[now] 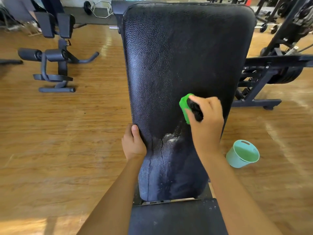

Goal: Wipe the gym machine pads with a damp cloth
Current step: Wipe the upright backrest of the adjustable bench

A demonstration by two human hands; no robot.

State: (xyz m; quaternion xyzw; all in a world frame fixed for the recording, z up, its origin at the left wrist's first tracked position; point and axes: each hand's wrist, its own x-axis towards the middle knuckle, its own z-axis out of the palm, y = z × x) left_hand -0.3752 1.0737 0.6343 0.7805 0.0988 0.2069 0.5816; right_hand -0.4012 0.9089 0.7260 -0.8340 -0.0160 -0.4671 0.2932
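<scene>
A long black leather back pad [177, 53] of a gym bench fills the middle of the head view, tilted up away from me. My right hand [205, 122] grips a green and black sponge [183, 103] and presses it against the pad's lower right part. Foam and wet streaks [166, 141] run down the pad below the sponge. My left hand [133, 143] holds the pad's left edge, thumb on the front face. The black seat pad [176, 216] lies at the bottom of the view.
A teal bucket [242, 154] stands on the wooden floor right of the bench. A black leg machine [55, 55] stands at the back left. A weight machine frame [264, 77] is at the right. A barbell bar [98, 9] lies far back.
</scene>
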